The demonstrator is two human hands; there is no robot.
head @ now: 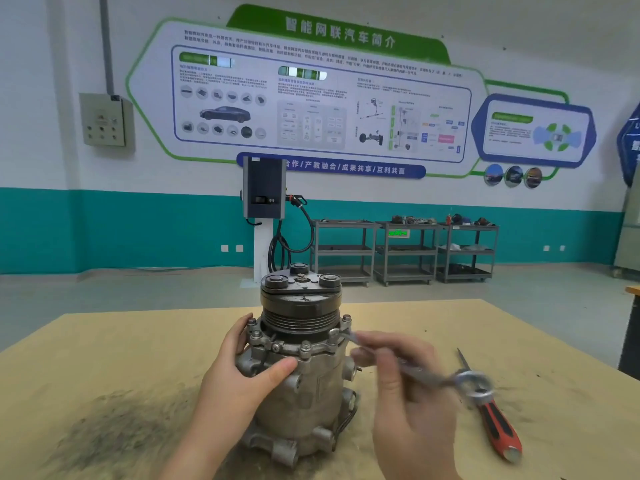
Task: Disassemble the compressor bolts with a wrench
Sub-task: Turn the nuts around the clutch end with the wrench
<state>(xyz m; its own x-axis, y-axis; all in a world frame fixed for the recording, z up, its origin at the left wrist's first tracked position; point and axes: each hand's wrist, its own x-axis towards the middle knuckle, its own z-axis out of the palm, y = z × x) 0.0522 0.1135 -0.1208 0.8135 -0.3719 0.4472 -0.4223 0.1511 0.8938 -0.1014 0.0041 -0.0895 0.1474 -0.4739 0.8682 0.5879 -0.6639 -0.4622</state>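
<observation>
Compressor (298, 386) body: cast metal, dull grey, rough, grimy. Pulley (300, 315): dark metal, ribbed grooves, slight sheen. Bolts (305, 347): bright steel. Wrench (412, 367): polished metal, glossy, blurred. Screwdriver (497, 420): red-black handle, smooth, plastic-looking; dark metal shaft. Table (104, 348): matt tan board, wood-like, with dark gritty smear at left.

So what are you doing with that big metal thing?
A person is taking bolts off a compressor that stands upright on a tan table. The left hand grips its side to steady it. The right hand holds a wrench, blurred from moving, with its tip at a bolt on the top flange. Several bolts are still in place. A red-handled screwdriver lies on the table nearby.
</observation>
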